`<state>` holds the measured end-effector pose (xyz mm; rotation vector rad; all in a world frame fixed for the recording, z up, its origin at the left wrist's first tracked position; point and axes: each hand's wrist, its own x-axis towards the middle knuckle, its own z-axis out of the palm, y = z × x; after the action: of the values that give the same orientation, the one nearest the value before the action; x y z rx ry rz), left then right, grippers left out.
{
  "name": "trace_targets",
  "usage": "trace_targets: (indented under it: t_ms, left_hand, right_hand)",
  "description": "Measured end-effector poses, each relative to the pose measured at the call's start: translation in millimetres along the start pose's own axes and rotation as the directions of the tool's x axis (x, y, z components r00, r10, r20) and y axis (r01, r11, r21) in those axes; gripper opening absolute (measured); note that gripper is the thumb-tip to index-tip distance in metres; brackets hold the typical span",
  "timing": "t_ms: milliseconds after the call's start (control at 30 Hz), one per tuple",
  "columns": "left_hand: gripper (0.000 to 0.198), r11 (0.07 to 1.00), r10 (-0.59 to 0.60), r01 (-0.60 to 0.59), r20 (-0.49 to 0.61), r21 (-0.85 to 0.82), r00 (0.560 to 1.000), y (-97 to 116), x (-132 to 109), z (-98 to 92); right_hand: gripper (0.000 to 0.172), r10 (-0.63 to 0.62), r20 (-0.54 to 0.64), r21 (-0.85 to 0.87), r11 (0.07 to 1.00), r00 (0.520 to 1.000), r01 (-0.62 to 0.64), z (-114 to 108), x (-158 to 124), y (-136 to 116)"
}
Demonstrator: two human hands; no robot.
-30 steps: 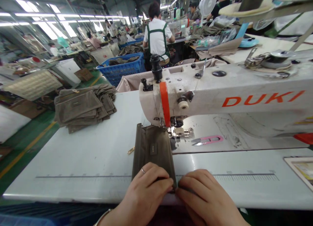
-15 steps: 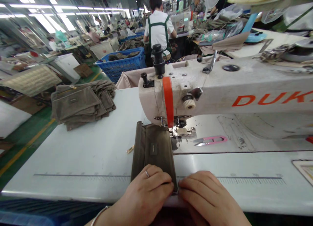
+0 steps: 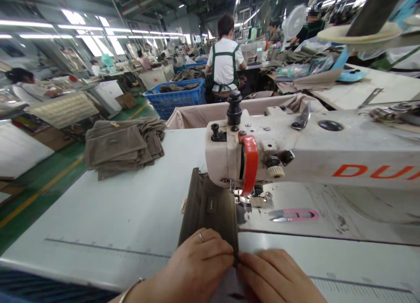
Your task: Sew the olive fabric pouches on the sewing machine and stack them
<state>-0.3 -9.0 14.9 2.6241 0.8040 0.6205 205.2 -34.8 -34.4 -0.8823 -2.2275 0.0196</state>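
Observation:
A dark olive fabric pouch (image 3: 210, 207) with a small label and a zipper pull at its left lies under the needle area of the sewing machine (image 3: 262, 150). My left hand (image 3: 200, 263) wears a ring and rests over the pouch's near end, fingers closed on its near right corner. Close against it, my right hand (image 3: 275, 272) pinches the edge at that same corner with fingertips together. The thumbs and the fabric under the hands are mostly hidden.
Pink-handled thread snips (image 3: 295, 214) lie on the machine bed. A stack of similar olive pouches (image 3: 123, 145) sits at the table's left. Beyond are a blue basket (image 3: 177, 97), a pinkish cloth-lined bin (image 3: 197, 115) and a seated person (image 3: 225, 60). A ruler scale (image 3: 108, 248) runs along the front.
The camera view has tilted up and turned, so the machine and table appear lower and farther right. Both hands stay at the pouch's near corner, slightly closer together.

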Motion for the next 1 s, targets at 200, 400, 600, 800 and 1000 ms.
trace_targets:
  t_ms: [200, 400, 600, 800, 1000]
  left_hand:
    - [0.025, 0.999, 0.012, -0.012, 0.010, -0.030, 1.000, -16, 5, -0.3]
    - [0.024, 1.000, 0.011, -0.011, 0.004, -0.023, 1.000, -34, 9, -1.8]
    - [0.025, 0.998, 0.058, -0.058, -0.025, -0.001, 0.998, -52, 16, 1.0]
    - [0.025, 1.000, 0.003, -0.003, -0.024, 0.027, 1.000, -67, 23, 1.2]
    - [0.026, 0.996, 0.009, -0.007, -0.018, 0.089, 1.000, -84, 31, 1.2]
  right_hand:
    - [0.042, -0.009, 0.024, -0.002, 1.000, 1.000, 0.009, 4, 11, 11]
    - [0.027, 0.028, 0.172, 0.058, 0.998, 0.985, -0.039, 1, 17, 19]
    - [0.027, 0.123, 0.319, 0.069, 0.986, 0.940, -0.153, -1, 32, 24]
    - [0.030, 0.121, 0.372, 0.040, 0.988, 0.920, -0.146, -1, 44, 34]
    - [0.032, 0.140, 0.361, -0.007, 0.989, 0.922, -0.147, 4, 54, 48]
